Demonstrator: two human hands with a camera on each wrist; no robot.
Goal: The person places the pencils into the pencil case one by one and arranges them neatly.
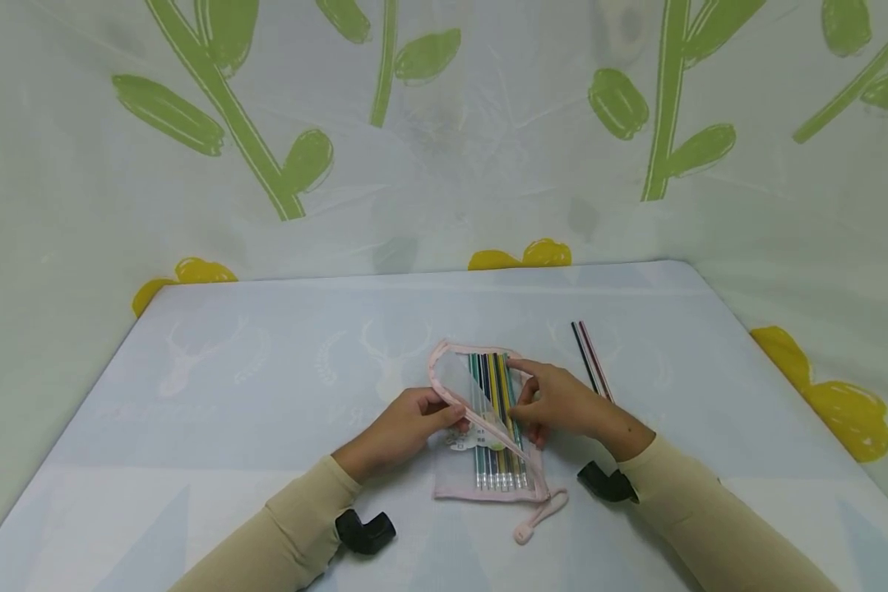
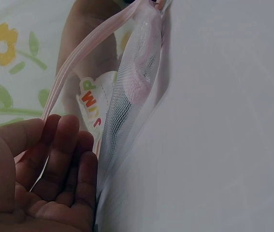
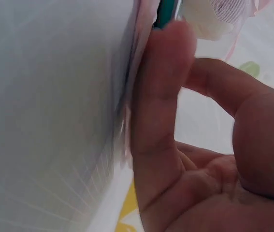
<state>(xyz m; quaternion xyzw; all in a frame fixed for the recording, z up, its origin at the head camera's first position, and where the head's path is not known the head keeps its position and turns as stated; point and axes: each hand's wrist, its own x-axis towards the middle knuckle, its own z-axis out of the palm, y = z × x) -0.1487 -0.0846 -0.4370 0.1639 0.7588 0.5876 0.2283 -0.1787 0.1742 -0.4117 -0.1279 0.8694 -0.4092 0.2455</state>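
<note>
A translucent mesh pencil pouch (image 1: 451, 485) with pink edging lies on the table, its zipped side folded back. My left hand (image 1: 413, 423) pinches the pouch's pink zipper edge between thumb and fingers; the left wrist view shows this zipper band (image 2: 86, 46) rising from the hand. Several pencils (image 1: 492, 386) lie side by side in the pouch, eraser ends toward me. At their right side, my right hand (image 1: 555, 401) holds the outermost teal pencil (image 3: 165, 14), index finger at its far end and thumb lower down. Part of this pencil is hidden by the fingers.
Two more pencils (image 1: 590, 353), one dark and one reddish, lie on the table beyond my right hand. A pink zipper pull (image 1: 540, 518) trails from the pouch's near right corner. Behind the table (image 1: 266, 345) hangs a leaf-patterned curtain (image 1: 488, 164).
</note>
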